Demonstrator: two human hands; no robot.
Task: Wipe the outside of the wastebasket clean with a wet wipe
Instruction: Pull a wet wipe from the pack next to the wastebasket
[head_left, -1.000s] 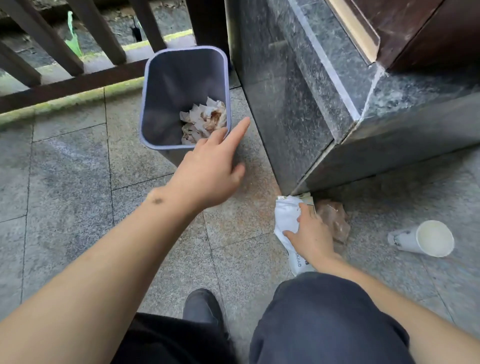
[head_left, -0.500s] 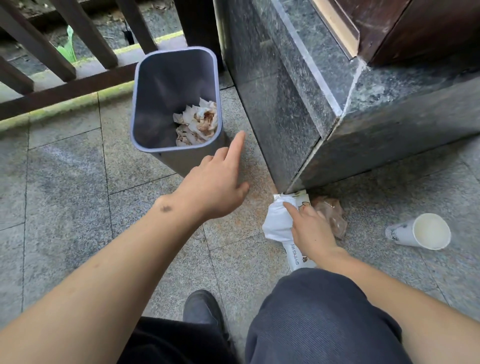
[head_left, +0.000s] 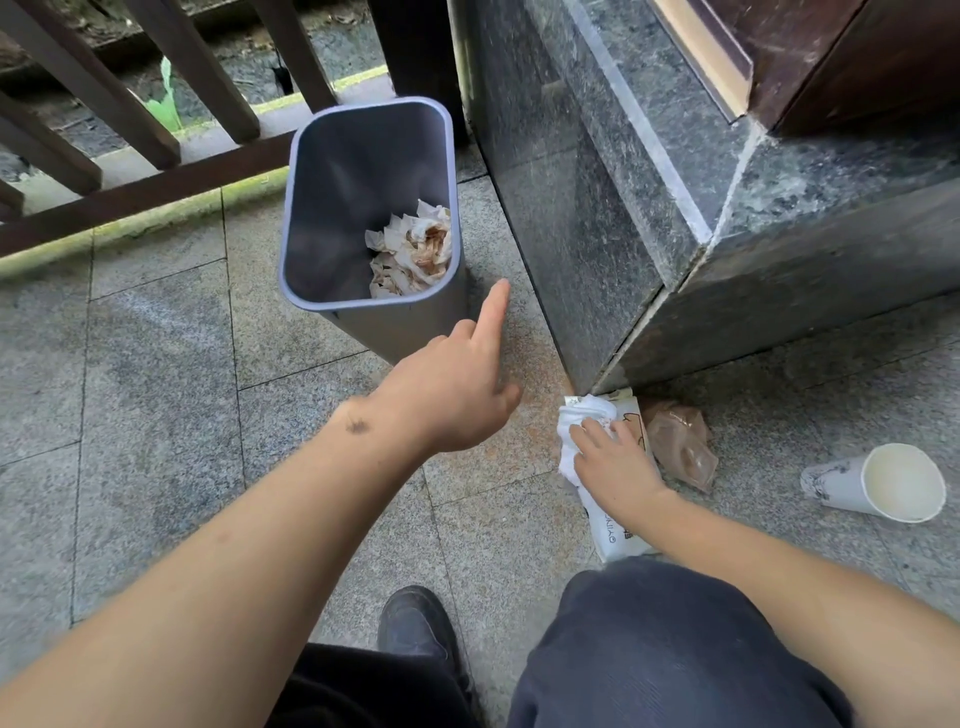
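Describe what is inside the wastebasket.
Crumpled, brown-stained paper tissues lie at the bottom of the grey wastebasket, against its right wall. Whatever is under them is covered.

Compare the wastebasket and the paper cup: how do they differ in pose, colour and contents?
The wastebasket stands upright; the cup lies on its side. The wastebasket is grey-purple with a rounded rectangular mouth; the cup is white with a round mouth. The wastebasket holds crumpled tissues; the cup looks empty. Both rest on the stone floor.
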